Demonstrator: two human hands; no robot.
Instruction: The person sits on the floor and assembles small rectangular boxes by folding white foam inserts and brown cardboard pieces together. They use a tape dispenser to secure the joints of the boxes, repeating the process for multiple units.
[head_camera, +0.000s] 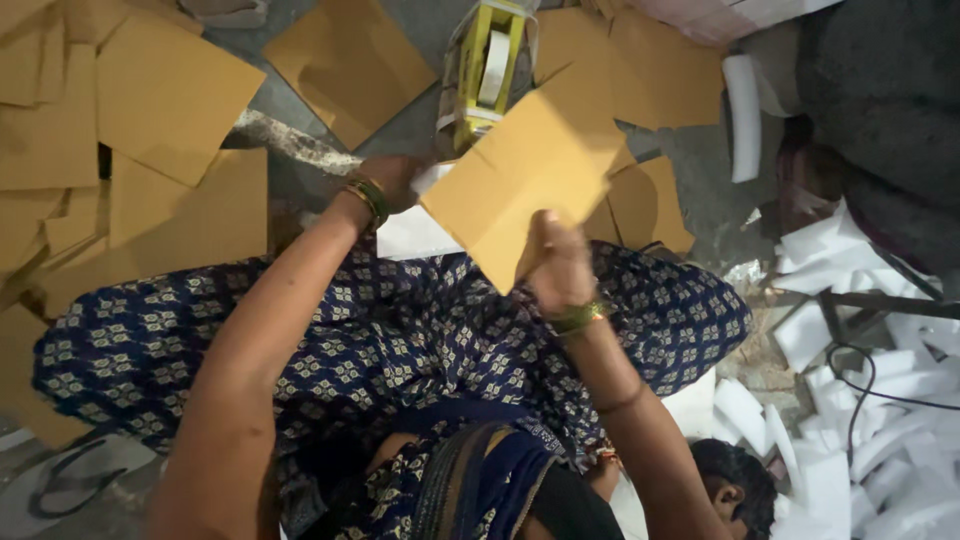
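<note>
Grey floor (690, 170) strewn with brown card sheets. Right hand (560, 265) fingers pinched cardboard piece (520, 185) near edge; left hand (390, 180) steadied far corner, fingers hidden, state unclear. Better: grip firm, edges squared.

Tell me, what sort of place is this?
Probably a small packing workshop with work done on the floor. Brown card sheets lie scattered about, white foam offcuts pile up at one side, and both hands, left hand and right hand, hold a card piece.
</note>
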